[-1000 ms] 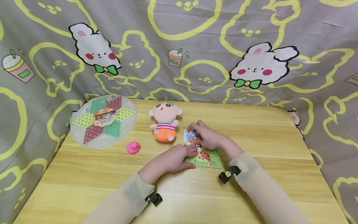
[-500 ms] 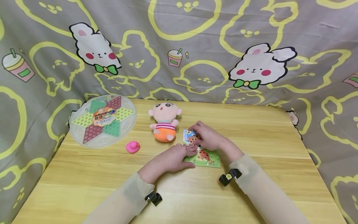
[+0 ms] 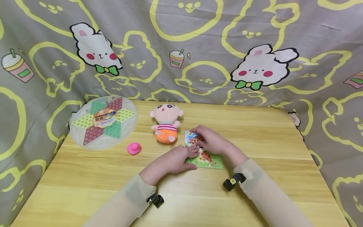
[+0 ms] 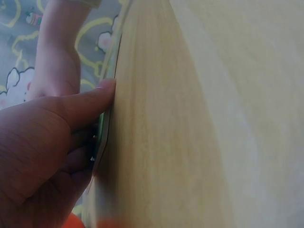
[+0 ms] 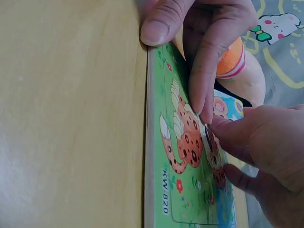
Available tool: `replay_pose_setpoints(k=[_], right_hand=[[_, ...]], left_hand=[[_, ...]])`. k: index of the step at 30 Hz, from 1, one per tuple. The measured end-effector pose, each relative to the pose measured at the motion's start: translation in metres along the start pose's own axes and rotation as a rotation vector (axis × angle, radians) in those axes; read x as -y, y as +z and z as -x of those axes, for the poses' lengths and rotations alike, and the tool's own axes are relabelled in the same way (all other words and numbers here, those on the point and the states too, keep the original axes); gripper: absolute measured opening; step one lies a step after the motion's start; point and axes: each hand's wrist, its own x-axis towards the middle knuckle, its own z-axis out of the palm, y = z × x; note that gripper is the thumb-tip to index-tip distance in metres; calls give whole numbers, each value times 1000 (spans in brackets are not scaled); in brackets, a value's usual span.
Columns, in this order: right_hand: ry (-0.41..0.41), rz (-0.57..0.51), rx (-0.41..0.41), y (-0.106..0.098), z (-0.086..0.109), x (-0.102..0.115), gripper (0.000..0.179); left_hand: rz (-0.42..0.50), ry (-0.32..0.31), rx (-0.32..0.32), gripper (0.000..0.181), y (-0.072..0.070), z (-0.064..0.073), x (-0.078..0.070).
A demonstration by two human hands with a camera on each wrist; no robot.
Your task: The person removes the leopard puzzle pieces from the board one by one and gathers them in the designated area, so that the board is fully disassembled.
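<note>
A flat leopard puzzle with a green and blue picture lies on the table. Its corner reads KW-820 in the right wrist view. My left hand rests at its left side, thumb against the near edge and straight fingertips on the picture. Over the upper part my right hand is bent, its thumb and fingers pinching a puzzle piece at the leopard's head. The two hands' fingertips almost meet there. The hand in front partly hides the piece, so how far it sits in the board cannot be told.
Behind and left of the puzzle lies a plush doll in orange shorts. A pink rubber duck sits left of my left hand. Farther left is a round Chinese checkers board. A patterned curtain bounds the wooden table.
Both hands stay on the puzzle, with the right fingers shifting only slightly over the leopard's head. The whole scene slides a little leftward in the head view.
</note>
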Motion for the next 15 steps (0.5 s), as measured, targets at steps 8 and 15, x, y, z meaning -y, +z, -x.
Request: replay_pose_setpoints(k=[8,15], right_hand=[[-30,8,47,-3,-5,-2,55],[-34,54,121,-8,-11,-1,58]], left_hand=[[5,0,-14,60,0,0,1],[-6,-7,-9,60,-1,0,0]])
